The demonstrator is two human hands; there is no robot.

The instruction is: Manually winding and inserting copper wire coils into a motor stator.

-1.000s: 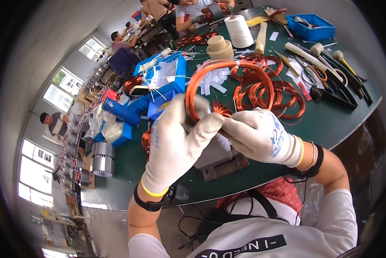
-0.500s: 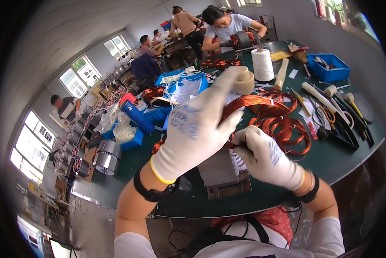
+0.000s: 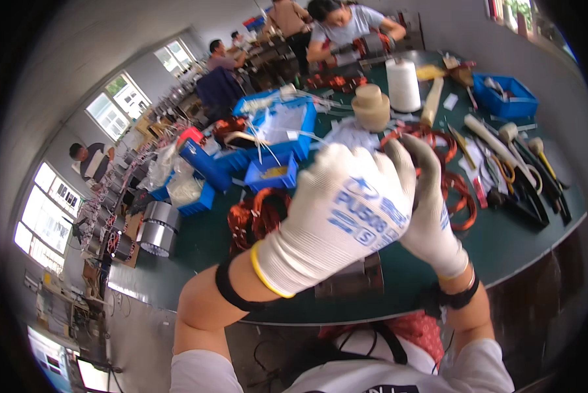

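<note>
My left hand [image 3: 346, 209], in a white knit glove with a yellow cuff, is closed over the table with its back turned up. My right hand [image 3: 431, 209], also gloved, is closed against it, fingers bent up beside the left knuckles. What lies between the hands is hidden behind the gloves. Just beyond and right of them are red-brown copper wire coils [image 3: 463, 206]. Another bundle of copper coils [image 3: 251, 219] lies left of my left hand. Below my hands a flat grey and brown piece [image 3: 356, 281] rests on the green table [image 3: 294, 308], mostly covered.
Blue bins [image 3: 271, 171] and a blue cylinder [image 3: 205, 167] stand left; a steel stator core [image 3: 158, 228] sits beyond. A beige stepped cone [image 3: 371, 108] and white thread spool [image 3: 404, 85] stand ahead. Mallets [image 3: 494, 141], scissors [image 3: 505, 169] and another bin [image 3: 505, 97] lie right. A co-worker [image 3: 349, 33] handles a wound core opposite.
My left hand has come back from its forward reach and its fingers have curled in. The right hand has risen against it. The copper coil held between them is now hidden from view.
</note>
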